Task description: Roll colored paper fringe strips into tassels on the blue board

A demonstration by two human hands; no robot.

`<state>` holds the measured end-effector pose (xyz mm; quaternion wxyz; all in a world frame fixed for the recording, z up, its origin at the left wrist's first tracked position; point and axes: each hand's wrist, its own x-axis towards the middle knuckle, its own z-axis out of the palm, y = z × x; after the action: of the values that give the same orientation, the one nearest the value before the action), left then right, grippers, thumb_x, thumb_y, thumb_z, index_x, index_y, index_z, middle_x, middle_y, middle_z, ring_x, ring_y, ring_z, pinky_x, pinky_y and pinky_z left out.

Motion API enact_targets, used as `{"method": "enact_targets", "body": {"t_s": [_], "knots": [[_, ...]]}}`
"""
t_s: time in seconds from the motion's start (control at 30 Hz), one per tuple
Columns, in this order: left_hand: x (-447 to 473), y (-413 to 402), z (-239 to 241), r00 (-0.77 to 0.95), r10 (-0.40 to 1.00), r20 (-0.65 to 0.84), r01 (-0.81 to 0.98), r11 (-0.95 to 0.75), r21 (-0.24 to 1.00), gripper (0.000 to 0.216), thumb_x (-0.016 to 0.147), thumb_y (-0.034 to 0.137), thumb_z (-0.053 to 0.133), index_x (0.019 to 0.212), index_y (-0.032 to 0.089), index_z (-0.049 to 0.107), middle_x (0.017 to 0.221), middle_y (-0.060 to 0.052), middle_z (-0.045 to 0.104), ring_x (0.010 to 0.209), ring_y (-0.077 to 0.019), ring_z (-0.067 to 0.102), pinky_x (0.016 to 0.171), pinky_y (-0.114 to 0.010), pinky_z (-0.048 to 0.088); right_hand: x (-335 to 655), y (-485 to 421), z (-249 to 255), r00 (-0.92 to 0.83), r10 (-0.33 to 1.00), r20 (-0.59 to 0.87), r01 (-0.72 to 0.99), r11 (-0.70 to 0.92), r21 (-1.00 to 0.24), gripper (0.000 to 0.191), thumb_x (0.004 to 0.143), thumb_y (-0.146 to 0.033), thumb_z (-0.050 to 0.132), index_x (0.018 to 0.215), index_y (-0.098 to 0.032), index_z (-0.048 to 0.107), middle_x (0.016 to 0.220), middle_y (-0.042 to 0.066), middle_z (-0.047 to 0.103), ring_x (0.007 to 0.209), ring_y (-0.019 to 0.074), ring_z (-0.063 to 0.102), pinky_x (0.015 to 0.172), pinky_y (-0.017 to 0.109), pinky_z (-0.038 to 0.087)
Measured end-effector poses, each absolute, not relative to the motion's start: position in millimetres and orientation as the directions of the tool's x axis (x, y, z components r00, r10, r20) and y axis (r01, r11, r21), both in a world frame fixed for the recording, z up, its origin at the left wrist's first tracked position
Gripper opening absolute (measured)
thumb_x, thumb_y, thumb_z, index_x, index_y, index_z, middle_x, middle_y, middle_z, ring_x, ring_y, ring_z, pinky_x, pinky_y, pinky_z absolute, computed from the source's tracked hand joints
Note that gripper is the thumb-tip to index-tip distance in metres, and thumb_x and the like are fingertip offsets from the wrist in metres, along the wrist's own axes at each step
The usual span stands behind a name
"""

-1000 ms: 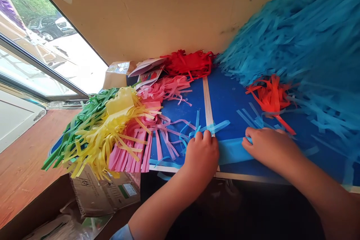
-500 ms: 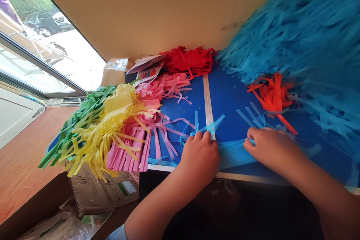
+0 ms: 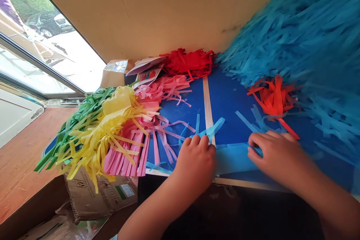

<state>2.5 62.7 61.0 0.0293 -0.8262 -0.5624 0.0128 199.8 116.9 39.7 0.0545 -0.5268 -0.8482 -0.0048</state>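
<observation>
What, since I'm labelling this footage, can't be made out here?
In the head view:
Blue strip: the part at the left hand, hidden by that hand.
Right hand: ends of some fingers, hidden by the hand itself.
Large blue fringe pile: its full extent, cut off by the right edge.
White label on the cardboard box: print too small.

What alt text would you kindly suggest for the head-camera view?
A person's left hand and right hand hold a flat blue strip on a blue table. Green fringe, yellow fringe and pink fringe lie at left; a large blue heap fills the right.
</observation>
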Motion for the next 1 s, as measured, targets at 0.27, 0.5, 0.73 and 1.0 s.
{"method": "enact_targets", "body": {"t_s": [0.27,0.5,0.73,1.0], "knots": [[2,63,61,0.408,0.913,-0.003,0.911,-0.408,-0.060,0.015,0.084,0.018,0.044,0.079,0.016,0.058,0.077,-0.006,0.053,0.073,-0.0213,0.051,0.063,-0.034,0.040,212,116,30,-0.536,0.814,0.223,0.800,0.575,-0.173,0.023,0.085,-0.034,0.040,0.091,-0.023,0.059,0.090,0.004,0.064,0.084,0.0209,0.055,0.072,0.035,0.034],[4,65,53,0.330,0.944,0.003,0.938,-0.327,-0.113,0.013,0.081,0.013,0.047,0.081,0.014,0.059,0.077,-0.007,0.055,0.075,-0.0225,0.053,0.064,-0.034,0.041,205,123,29,-0.519,0.846,0.124,0.826,0.534,-0.183,0.018,0.084,-0.023,0.037,0.074,-0.021,0.052,0.074,0.001,0.061,0.072,0.0179,0.052,0.067,0.032,0.031],[7,60,51,0.314,0.949,0.018,0.940,-0.309,-0.143,0.014,0.079,0.011,0.047,0.084,0.015,0.059,0.077,-0.006,0.055,0.073,-0.0222,0.054,0.063,-0.033,0.042,207,125,25,-0.530,0.830,0.171,0.790,0.557,-0.256,0.013,0.079,-0.020,0.037,0.072,-0.021,0.048,0.069,0.001,0.058,0.068,0.0166,0.052,0.063,0.031,0.032],[4,67,50,0.295,0.955,-0.030,0.952,-0.296,-0.079,0.018,0.081,0.016,0.045,0.085,0.018,0.062,0.081,-0.007,0.057,0.077,-0.0242,0.056,0.063,-0.035,0.043,203,126,26,-0.518,0.844,0.142,0.810,0.537,-0.237,0.011,0.074,-0.016,0.037,0.070,-0.021,0.047,0.066,0.000,0.057,0.065,0.0158,0.051,0.058,0.028,0.031]]}}
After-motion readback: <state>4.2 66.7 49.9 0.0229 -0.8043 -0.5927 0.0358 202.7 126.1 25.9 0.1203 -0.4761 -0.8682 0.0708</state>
